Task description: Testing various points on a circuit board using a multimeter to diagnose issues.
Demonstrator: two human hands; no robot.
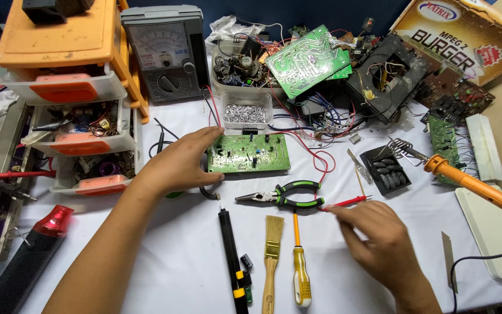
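My left hand (176,164) rests on the white table, its fingertips touching the left edge of a green circuit board (248,153) lying flat. My right hand (379,239) pinches the end of a thin red multimeter probe (347,203) that lies on the table, pointing right. Just left of the probe lie black-and-green needle-nose pliers (283,196). Red wires run from the board area toward an analog multimeter (166,55) standing at the back.
In front lie a black desoldering pump (229,251), a wooden brush (272,254) and a yellow screwdriver (301,264). An orange soldering iron (469,182) lies at right. An orange drawer organizer (72,93) stands at left; a red-tipped black tool (27,256) lies below. Circuit boards, parts and a clear box (246,109) crowd the back.
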